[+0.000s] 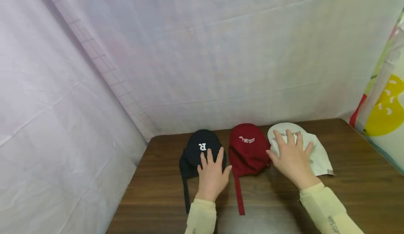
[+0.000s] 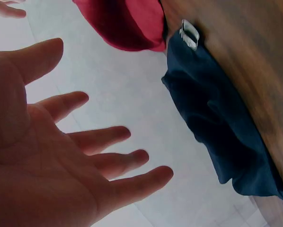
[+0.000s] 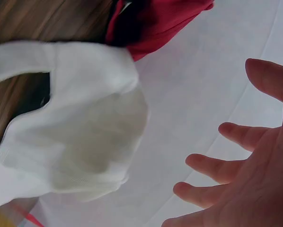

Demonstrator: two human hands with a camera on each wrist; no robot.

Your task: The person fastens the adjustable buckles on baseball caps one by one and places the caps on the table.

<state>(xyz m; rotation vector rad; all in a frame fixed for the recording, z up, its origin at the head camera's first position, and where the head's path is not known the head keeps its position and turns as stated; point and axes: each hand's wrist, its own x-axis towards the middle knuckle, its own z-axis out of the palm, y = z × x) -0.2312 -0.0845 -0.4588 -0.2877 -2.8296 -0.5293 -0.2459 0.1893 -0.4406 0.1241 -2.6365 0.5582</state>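
The red cap (image 1: 249, 158) lies mid-row on the table (image 1: 148, 195); the dark cap (image 1: 194, 151) lies just left of it and the white cap (image 1: 320, 158) just right of it; the side-by-side placing of all three looks done, as far as I can judge; smoothing may be left, since the red cap's crown is creased and its strap (image 1: 240, 195) hangs loose toward the person; whether more remains, I cannot tell.

The left hand (image 1: 212, 178) hovers left of the red cap, above the dark cap; its fingers are spread wide, holding nothing; the right hand (image 1: 291, 160) hovers right of the red cap, above the white cap, fingers likewise wide and unladen; both wrist views show gaps between fingers and caps.
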